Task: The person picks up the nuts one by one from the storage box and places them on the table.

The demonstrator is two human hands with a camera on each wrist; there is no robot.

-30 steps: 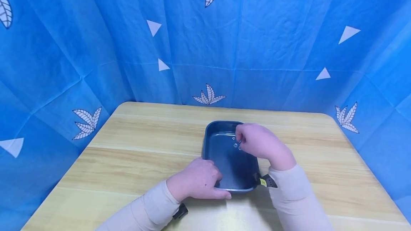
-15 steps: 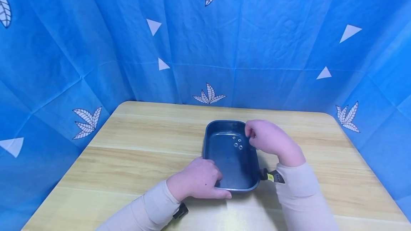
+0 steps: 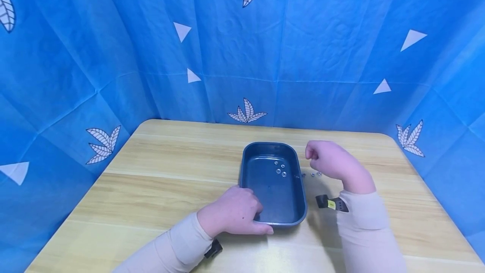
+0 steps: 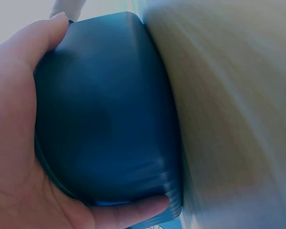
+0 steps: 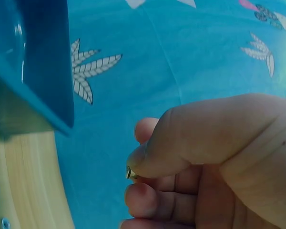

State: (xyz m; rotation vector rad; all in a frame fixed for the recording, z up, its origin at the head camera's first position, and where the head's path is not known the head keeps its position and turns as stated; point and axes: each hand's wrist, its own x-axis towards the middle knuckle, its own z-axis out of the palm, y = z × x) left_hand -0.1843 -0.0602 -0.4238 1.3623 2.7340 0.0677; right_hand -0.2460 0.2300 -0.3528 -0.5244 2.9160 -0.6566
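Observation:
A dark blue rectangular tray [image 3: 269, 199] sits on the table, with several small metal nuts [image 3: 278, 171] lying on its floor toward the far right. My left hand [image 3: 236, 212] grips its near-left corner; in the left wrist view, thumb and fingers spread round the tray's outer wall [image 4: 105, 105]. To the right of the tray, my right hand [image 3: 337, 165] is raised above the table. In the right wrist view its thumb and forefinger pinch a small metal nut [image 5: 130, 173], mostly covered by the fingertips.
Loose nuts [image 3: 313, 174] lie on the wooden table [image 3: 182, 155] just right of the tray, below my right hand. A blue curtain [image 3: 322, 45] with leaf prints and white triangles surrounds the back and sides. Dark wrist straps [image 3: 333, 204] show at the cuffs.
My right hand has moved right, from over the tray to beyond its right side, uncovering the nuts in the tray and those on the table. The left hand has stayed put.

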